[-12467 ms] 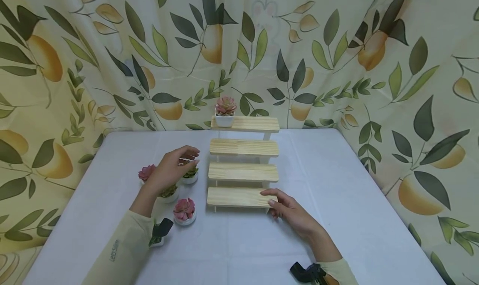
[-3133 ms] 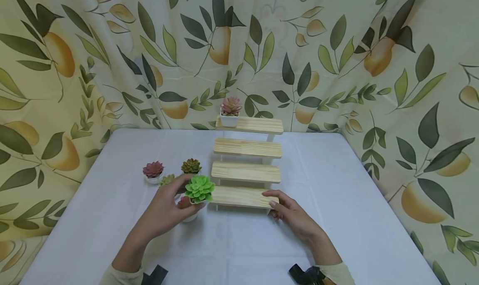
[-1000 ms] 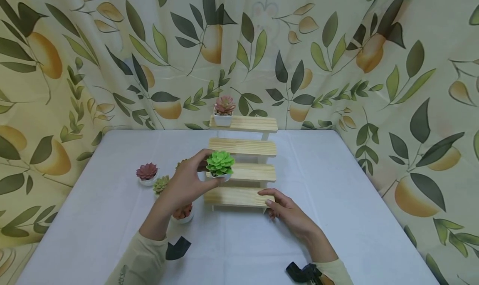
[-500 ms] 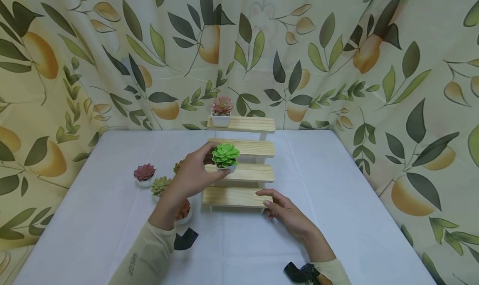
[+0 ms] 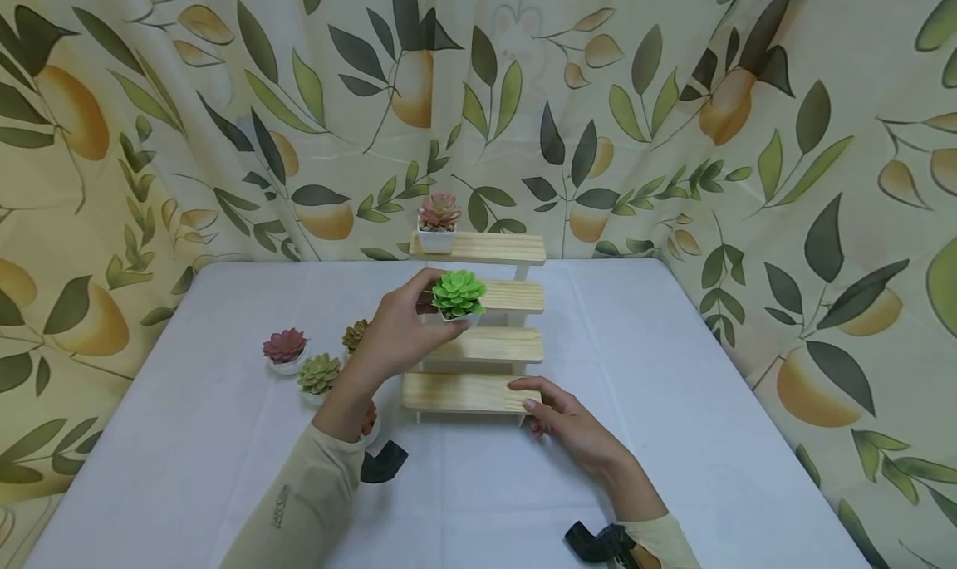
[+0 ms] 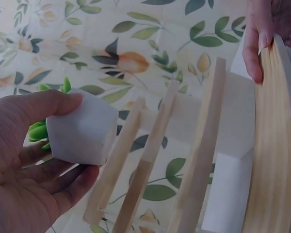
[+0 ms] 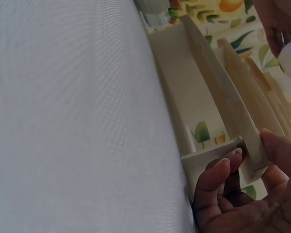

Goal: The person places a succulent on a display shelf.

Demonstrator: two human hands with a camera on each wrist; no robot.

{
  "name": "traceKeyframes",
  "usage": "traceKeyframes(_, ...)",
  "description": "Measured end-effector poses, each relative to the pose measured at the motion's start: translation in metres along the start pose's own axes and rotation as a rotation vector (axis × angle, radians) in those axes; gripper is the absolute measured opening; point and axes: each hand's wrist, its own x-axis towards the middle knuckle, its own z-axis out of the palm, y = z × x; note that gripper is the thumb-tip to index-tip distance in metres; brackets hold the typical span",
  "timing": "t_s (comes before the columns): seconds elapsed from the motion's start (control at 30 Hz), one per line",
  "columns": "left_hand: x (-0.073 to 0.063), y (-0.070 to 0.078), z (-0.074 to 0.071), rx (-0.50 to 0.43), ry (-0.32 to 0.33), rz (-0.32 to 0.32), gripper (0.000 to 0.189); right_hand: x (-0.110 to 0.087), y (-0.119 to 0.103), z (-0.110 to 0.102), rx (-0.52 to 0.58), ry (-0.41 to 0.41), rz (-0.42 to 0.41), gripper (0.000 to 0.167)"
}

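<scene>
My left hand (image 5: 396,330) grips a bright green potted succulent (image 5: 458,293) by its small white pot (image 6: 85,128), thumb on one side and fingers on the other. It holds the plant in the air in front of the upper boards of a stepped wooden display stand (image 5: 456,393). At the stand's lowest board, my right hand (image 5: 571,424) pinches the right end, thumb and fingers wrapped about the board's end (image 7: 257,167). On the top board's left end stands a pink succulent (image 5: 439,213) in a white square pot.
Left of the stand, a dark pink succulent (image 5: 285,346) and a pale green succulent (image 5: 319,373) stand on the white-covered table (image 5: 187,461). A brownish succulent (image 5: 355,334) and a reddish one (image 5: 370,419) are partly hidden behind my left arm. A leaf-patterned curtain (image 5: 508,162) hangs behind.
My left hand took up the green succulent from the table's left side and has carried it up and rightward, from low beside the stand to its upper boards. My right hand keeps its grip.
</scene>
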Motion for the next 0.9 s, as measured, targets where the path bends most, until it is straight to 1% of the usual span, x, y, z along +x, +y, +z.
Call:
traceKeyframes(0.13,0.004,0.004,0.001,0.007,0.008,-0.019,0.055,0.0,-0.001,0.0,0.0,0.003,0.005,0.038)
traceKeyframes(0.3,0.011,0.009,0.002,0.006,0.003,-0.021,0.057,-0.001,-0.002,-0.001,0.0,0.004,0.002,0.038)
traceKeyframes(0.4,0.016,0.012,0.002,0.006,0.0,-0.032,0.059,-0.001,-0.002,-0.001,0.004,0.002,0.001,0.039)
traceKeyframes(0.57,0.024,0.017,0.003,0.033,0.0,-0.043,0.059,-0.001,-0.001,-0.001,0.01,0.003,0.005,0.038)
traceKeyframes(0.7,0.03,0.017,0.003,0.052,0.003,-0.034,0.058,-0.001,-0.002,0.0,0.019,0.007,0.013,0.038)
traceKeyframes(0.9,0.036,0.014,0.008,0.039,0.002,-0.034,0.057,-0.001,-0.002,0.001,0.027,0.006,0.028,0.038)
